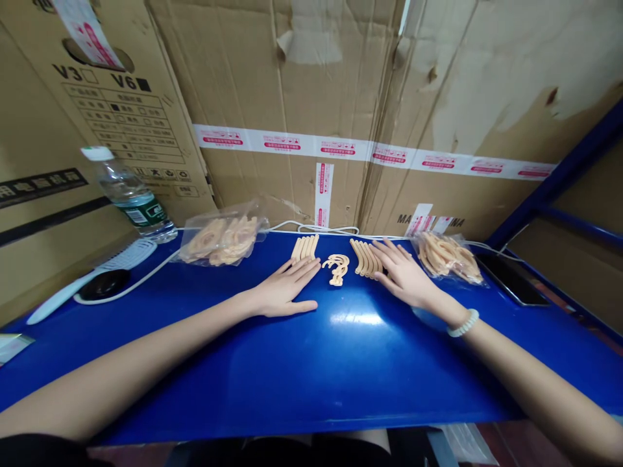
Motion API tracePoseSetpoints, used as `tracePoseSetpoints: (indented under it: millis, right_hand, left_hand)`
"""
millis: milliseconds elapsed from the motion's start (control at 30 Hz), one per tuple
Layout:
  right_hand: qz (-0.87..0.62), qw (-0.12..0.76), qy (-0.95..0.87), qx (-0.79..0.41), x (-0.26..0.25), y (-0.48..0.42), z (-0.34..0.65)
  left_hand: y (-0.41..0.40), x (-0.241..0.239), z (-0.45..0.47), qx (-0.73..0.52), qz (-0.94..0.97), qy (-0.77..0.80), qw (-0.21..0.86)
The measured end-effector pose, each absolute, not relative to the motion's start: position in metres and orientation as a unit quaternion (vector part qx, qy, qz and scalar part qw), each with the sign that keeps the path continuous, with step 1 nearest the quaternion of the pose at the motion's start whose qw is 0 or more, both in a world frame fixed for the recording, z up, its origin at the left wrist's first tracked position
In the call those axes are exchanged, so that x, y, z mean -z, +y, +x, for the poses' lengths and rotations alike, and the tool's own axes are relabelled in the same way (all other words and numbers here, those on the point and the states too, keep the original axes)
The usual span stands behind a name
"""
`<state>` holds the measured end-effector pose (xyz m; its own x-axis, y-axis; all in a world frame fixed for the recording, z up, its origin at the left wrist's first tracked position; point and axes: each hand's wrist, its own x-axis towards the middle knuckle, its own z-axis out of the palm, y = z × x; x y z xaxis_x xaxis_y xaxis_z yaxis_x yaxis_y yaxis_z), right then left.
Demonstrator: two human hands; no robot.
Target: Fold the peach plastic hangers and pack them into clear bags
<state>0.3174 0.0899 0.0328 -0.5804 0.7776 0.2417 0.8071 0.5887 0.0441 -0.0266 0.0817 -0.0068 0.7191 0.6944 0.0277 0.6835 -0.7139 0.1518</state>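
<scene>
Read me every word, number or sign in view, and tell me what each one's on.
"V3": left carton, beside an unfilled box.
"V6": same carton, beside a filled box.
"MA", "INA": back carton, tape strips between.
Too small or blurred: carton table, symbols, dark-band characters, red tape print, bottle label.

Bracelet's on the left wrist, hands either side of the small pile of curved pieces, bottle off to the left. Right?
One slip: the head view shows the bracelet on the right wrist. The rest stands: left hand and right hand either side of the pile, bottle off to the left.
</scene>
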Motion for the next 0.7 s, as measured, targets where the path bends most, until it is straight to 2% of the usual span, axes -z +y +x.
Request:
tracePoseSetpoints:
  millis: [100, 233, 400, 600, 700]
  right_hand:
    - [-0.465, 0.084, -0.876, 0.096, -0.021, 0.091, 0.349]
    - [-0.462, 0.092, -0.88, 0.064, 0.0, 0.103, 0.373]
    - [-0.485, 0.102, -0.867, 0.06, 0.006, 0.137, 0.382]
    - [-0.512, 0.119, -0.846, 0.091, -0.001, 0.138, 0.381]
    - [-0.502, 0.159, -0.837, 0.15, -0.009, 0.125, 0.377]
  left_hand:
    - [0.081, 0.011, -0.027, -0.055, 0.926, 0.369, 0.058]
    - [0.083, 0.015, -0.027, -0.065, 0.929, 0.361, 0.049]
    - [0.093, 0.013, -0.021, -0.081, 0.922, 0.373, 0.063]
    - [0.086, 0.0, 0.002, -0.288, 0.895, 0.341, 0.025]
    - [0.083, -0.003, 0.02, -0.28, 0.919, 0.276, 0.029]
